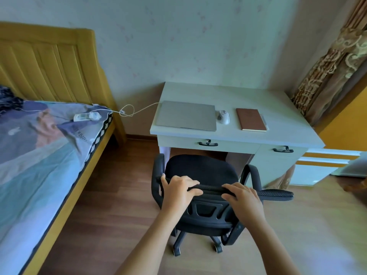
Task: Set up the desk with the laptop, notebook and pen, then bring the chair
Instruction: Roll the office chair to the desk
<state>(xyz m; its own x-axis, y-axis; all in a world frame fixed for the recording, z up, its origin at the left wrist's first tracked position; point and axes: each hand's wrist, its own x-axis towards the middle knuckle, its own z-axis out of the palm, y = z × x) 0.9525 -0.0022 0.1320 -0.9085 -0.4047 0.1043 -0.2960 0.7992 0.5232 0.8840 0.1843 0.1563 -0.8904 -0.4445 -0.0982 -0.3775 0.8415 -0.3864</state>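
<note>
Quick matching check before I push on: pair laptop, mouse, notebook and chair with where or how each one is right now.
Things:
1. laptop
2. mouse
3. notebook
4. chair

States:
A. between two things on the desk
B. gripped at the top of its backrest by both hands
C. closed, white cable plugged in
D. brown, on the right part of the desk

Pairs: 1-C, 2-A, 3-D, 4-B

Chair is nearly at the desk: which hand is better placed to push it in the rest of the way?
Neither alone, slightly the left. Both the left hand and right hand grip the top of the chair backrest. The left sits closer in line with the desk opening; the right is nearer the drawer side.
</note>
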